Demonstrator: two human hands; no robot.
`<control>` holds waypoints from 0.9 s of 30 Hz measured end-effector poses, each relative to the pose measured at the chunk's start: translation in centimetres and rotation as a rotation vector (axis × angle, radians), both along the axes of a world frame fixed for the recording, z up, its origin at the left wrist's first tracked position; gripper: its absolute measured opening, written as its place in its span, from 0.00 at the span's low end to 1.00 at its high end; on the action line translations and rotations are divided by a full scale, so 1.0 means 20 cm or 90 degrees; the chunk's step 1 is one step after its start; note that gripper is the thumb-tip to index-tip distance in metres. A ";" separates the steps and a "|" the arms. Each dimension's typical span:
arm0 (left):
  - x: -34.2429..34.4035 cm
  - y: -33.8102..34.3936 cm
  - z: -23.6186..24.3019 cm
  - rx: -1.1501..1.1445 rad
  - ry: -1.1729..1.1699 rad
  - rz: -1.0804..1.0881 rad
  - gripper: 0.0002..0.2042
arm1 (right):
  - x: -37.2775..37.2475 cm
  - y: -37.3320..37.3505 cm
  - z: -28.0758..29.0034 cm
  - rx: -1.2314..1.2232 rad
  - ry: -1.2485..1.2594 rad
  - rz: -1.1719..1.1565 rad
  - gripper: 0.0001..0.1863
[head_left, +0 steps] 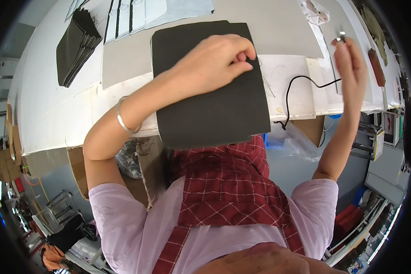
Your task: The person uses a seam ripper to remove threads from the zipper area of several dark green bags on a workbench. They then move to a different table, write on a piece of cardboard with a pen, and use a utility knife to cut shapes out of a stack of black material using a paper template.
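Observation:
A stack of dark, nearly black flat sheets [210, 114] lies in front of me, its near end hanging over the table edge; I cannot tell whether it is fabric or another sheet material. My left hand [217, 57] rests over it with fingers curled near its right edge, and whatever lies in them is hidden. Beside that edge trails a thin loose thread [268, 82]. Off to the right, my right hand [350, 61] is raised with fingers closed around a small shiny metal piece [341, 36]. Too little of that piece shows to name it.
A folded dark stack [77, 50] sits at far left. Pale blue-grey pieces with black strips [137, 16] lie at the back. A black cord [301, 77] curves between the table edge and my right wrist. A red-brown narrow object [376, 67] lies at far right.

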State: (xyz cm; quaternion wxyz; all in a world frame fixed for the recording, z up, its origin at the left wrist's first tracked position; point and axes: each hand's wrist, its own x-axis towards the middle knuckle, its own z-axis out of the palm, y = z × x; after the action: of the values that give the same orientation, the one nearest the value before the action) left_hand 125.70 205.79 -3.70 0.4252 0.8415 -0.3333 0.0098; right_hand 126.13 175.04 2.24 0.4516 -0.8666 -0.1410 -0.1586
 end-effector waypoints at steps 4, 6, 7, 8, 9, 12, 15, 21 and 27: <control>-0.05 -0.14 -0.05 0.083 -0.114 0.064 0.07 | -0.12 0.04 -0.23 -0.053 0.062 0.008 0.11; -0.07 -0.18 -0.08 0.129 -0.203 0.102 0.08 | -0.17 0.07 -0.28 -0.099 0.084 0.039 0.13; -0.07 -0.18 -0.08 0.124 -0.197 0.101 0.08 | -0.19 0.09 -0.29 -0.102 0.093 0.046 0.13; -0.07 -0.18 -0.09 0.120 -0.190 0.101 0.08 | -0.20 0.11 -0.29 -0.116 0.103 0.048 0.14; -0.06 -0.18 -0.09 0.115 -0.183 0.100 0.08 | -0.21 0.13 -0.28 -0.131 0.113 0.050 0.14; 0.00 -0.12 -0.04 0.022 0.097 0.142 0.09 | -0.22 0.15 -0.30 -0.166 0.095 0.070 0.14; -0.02 -0.13 -0.03 0.033 0.088 0.089 0.08 | -0.22 0.16 -0.30 -0.223 0.062 0.083 0.14; -0.03 -0.16 -0.10 0.056 -0.063 0.072 0.08 | -0.20 0.20 -0.30 -0.333 0.013 0.119 0.14; 0.02 -0.10 -0.05 0.044 0.101 0.069 0.10 | -0.17 0.24 -0.29 -0.399 -0.014 0.158 0.16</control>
State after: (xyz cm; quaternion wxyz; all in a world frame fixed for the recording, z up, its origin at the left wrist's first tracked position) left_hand 126.12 203.73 -4.70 0.4199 0.8706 -0.2523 -0.0456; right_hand 122.74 179.87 -3.56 0.1771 -0.9378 -0.2923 -0.0605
